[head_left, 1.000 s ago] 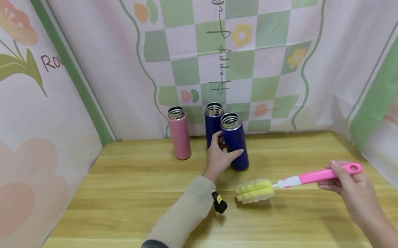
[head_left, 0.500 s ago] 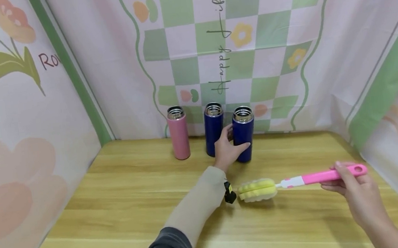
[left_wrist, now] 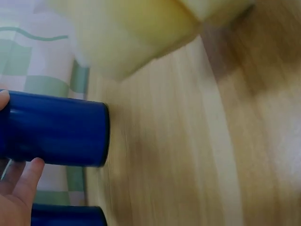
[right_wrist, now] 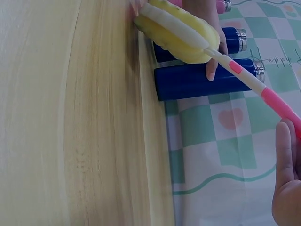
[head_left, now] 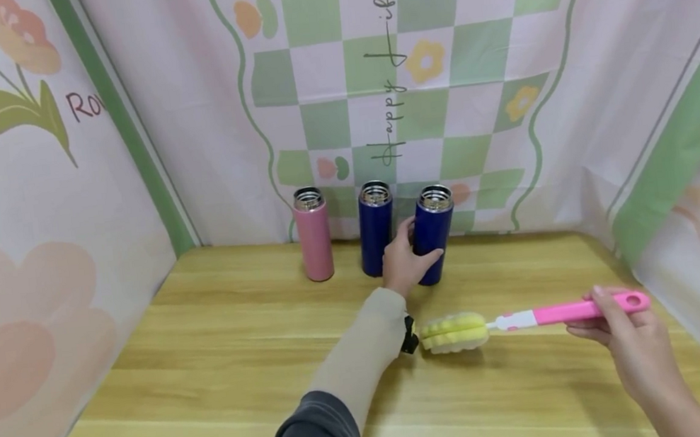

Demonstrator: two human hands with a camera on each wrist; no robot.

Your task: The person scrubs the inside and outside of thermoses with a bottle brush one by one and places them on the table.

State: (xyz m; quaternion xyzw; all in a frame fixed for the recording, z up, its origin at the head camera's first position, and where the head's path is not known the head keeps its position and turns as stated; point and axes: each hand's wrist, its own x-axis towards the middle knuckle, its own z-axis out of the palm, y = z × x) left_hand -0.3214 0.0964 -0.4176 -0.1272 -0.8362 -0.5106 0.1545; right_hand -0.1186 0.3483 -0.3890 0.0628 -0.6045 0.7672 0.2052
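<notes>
My left hand [head_left: 402, 263] grips a dark blue bottle [head_left: 436, 227] around its body, thumb on the near side. The bottle has an uncapped steel neck and leans slightly to the right. Its lower end [left_wrist: 70, 132] shows in the left wrist view. Near the handle's end, my right hand [head_left: 642, 351] holds a bottle brush by its pink grip [head_left: 565, 312]. The brush's yellow and white sponge head [head_left: 454, 333] points left, low over the table in front of the bottle. In the right wrist view the sponge head [right_wrist: 183, 35] overlaps the left hand and the bottles.
A second blue bottle [head_left: 376, 233] stands upright just left of the held one, its mouth uncapped. Further left is an uncapped pink bottle [head_left: 316, 243]. All are near the back edge of the wooden table [head_left: 213, 375], before a patterned curtain [head_left: 322, 72].
My left hand has moved the blue bottle right and back, away from the second blue one, and it now leans a little. The brush in my right hand has shifted slightly right.
</notes>
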